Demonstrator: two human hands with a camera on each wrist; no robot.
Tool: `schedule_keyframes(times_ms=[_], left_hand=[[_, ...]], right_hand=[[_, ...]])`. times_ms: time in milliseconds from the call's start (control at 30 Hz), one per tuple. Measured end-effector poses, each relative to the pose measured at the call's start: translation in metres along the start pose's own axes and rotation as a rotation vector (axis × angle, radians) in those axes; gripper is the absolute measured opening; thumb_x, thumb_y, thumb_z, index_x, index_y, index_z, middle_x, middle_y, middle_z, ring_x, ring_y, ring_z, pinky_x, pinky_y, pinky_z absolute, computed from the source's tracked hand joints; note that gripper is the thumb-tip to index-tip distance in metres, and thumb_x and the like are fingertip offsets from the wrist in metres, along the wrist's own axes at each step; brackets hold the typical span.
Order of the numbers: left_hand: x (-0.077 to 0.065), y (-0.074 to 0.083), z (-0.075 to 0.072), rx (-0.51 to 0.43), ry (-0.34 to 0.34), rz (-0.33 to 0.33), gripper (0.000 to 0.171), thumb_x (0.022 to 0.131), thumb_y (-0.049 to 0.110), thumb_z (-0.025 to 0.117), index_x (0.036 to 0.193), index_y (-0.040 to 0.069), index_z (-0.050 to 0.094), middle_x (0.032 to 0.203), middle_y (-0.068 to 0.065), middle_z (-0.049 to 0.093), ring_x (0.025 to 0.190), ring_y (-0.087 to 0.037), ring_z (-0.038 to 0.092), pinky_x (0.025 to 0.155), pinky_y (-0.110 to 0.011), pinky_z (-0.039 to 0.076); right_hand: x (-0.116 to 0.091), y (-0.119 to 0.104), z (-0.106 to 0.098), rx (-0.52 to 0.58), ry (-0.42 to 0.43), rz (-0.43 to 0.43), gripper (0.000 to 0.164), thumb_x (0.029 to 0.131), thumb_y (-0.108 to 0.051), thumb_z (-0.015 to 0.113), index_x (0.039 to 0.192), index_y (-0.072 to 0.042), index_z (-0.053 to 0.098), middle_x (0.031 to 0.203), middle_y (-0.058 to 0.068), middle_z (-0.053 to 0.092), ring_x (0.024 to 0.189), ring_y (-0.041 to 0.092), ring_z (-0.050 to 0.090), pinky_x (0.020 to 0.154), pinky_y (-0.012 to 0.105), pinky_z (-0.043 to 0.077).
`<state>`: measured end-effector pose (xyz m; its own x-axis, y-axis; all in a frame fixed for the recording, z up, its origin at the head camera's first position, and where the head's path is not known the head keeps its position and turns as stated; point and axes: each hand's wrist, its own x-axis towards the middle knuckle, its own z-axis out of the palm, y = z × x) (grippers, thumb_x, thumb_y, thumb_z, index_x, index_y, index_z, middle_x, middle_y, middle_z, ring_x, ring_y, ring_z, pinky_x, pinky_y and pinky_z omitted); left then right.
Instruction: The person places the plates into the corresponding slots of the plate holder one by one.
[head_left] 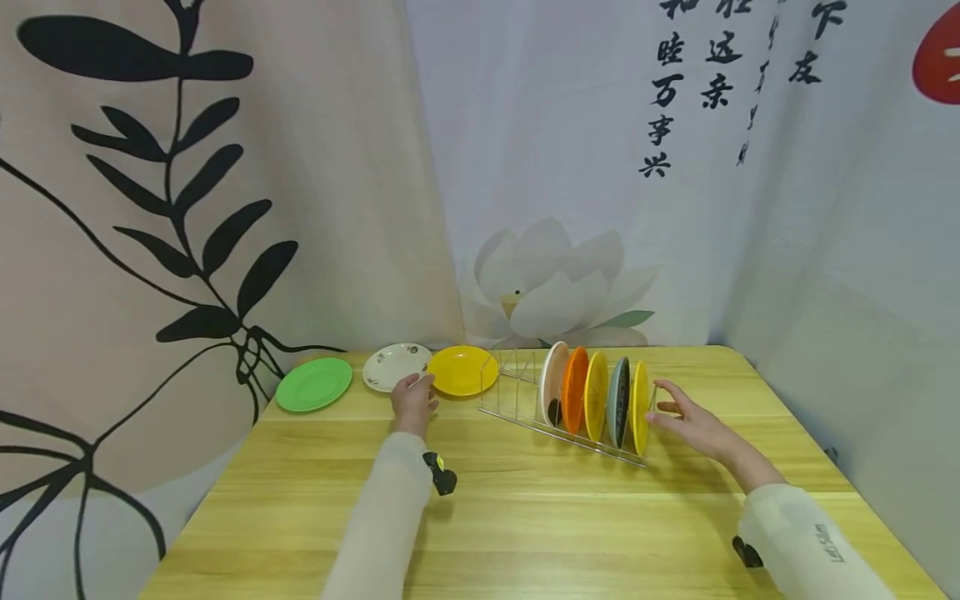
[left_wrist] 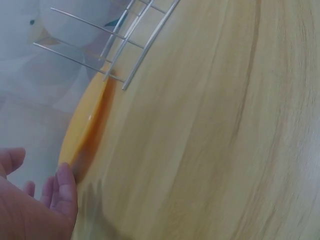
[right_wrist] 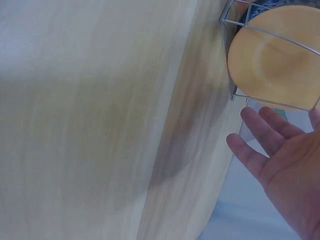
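Observation:
My left hand [head_left: 412,405] is at the back of the table, between a white patterned plate [head_left: 386,373] and a yellow plate [head_left: 463,372] lying flat. In the left wrist view its fingertips are at the rim of the yellow plate [left_wrist: 84,117], fingers loosely bent; contact is unclear. My right hand [head_left: 696,427] is by the right end of a wire dish rack [head_left: 525,423], thumb and fingers spread near the end wires. The rack holds several upright plates, with a yellow plate [head_left: 640,408] outermost. In the right wrist view the right fingers [right_wrist: 262,131] look extended, gripping nothing visible.
A green plate [head_left: 313,384] lies at the table's back left. Within the rack stand a white plate [head_left: 553,379], an orange plate [head_left: 574,390], another yellow plate [head_left: 596,396] and a dark patterned plate [head_left: 618,402]. Printed curtains [head_left: 352,208] hang behind the wooden table [head_left: 525,517].

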<state>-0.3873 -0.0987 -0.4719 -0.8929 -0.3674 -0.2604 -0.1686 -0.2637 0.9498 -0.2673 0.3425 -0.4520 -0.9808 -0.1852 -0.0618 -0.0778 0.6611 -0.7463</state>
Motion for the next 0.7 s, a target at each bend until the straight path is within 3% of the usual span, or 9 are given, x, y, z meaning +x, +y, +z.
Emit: schedule_keyframes(times_ms=[133,367,700], left_hand=[[0.002,-0.007,0.002,0.020,0.006,0.011,0.049,0.095,0.010,0.064,0.139,-0.003,0.047,0.123,-0.015,0.051,0.107,-0.033,0.054,0.091,-0.042,0.053],[0.008,-0.017,0.006,0.049,0.047,0.009,0.047,0.092,0.010,0.067,0.135,-0.001,0.051,0.105,-0.016,0.057,0.083,-0.022,0.057,0.070,-0.030,0.056],[0.016,-0.027,0.012,0.056,0.066,-0.012,0.053,0.092,0.011,0.068,0.140,0.001,0.048,0.108,-0.017,0.060,0.087,-0.023,0.061,0.077,-0.033,0.057]], right_hand=[[0.000,0.000,0.000,0.000,0.001,0.006,0.079,0.102,-0.042,0.052,0.158,-0.008,0.007,0.146,0.040,0.033,0.131,0.056,0.038,0.099,0.069,0.038],[0.001,0.000,0.002,0.039,-0.006,0.020,0.081,0.102,-0.043,0.052,0.158,-0.009,0.005,0.147,0.040,0.032,0.131,0.056,0.037,0.099,0.069,0.037],[0.001,0.001,0.002,0.040,-0.009,0.035,0.079,0.102,-0.041,0.052,0.159,-0.011,0.005,0.147,0.039,0.032,0.132,0.055,0.037,0.100,0.070,0.037]])
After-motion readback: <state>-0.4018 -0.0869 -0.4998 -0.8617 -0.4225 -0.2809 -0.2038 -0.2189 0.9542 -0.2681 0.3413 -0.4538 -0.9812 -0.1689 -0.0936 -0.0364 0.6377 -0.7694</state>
